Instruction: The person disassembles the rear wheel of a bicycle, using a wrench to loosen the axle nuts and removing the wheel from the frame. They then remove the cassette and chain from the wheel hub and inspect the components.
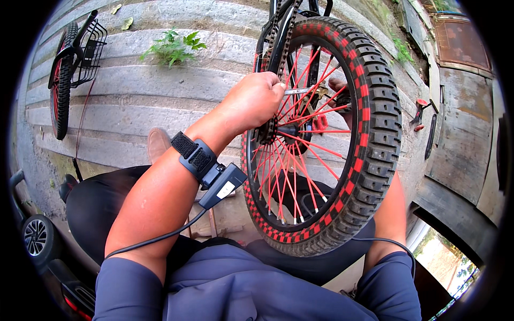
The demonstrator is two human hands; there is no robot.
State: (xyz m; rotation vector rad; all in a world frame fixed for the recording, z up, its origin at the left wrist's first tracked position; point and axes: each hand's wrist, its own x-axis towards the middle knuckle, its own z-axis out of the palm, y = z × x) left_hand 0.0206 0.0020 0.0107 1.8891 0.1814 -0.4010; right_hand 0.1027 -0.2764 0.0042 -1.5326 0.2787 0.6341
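One basket (92,53): black, far left on the slabs (120,109), beside a second wheel (63,101).
Left hand (262,99): fingers closed around a slim silver tool (296,92), which points rightward among the spokes (332,131), above the wheel's centre.
Progress: judged mid-job; the wheel (290,130) sits in the frame (276,56), with the chain (287,40) running down to its left side. With the tool in hand, something there seems unfinished; whether any fastening is tight or loose does not show.
Wheel: upright in front of the person, between the forearms; red spokes with pale ends low down, black rim, red-and-black checks around the sidewall, chunky black tread. Spokes in view look straight.
Right hand (337,84): partly seen through the spokes, behind the wheel; cannot tell whether it grips anything.
Red-handled item (422,102): on the ground, right of the tyre (384,123).
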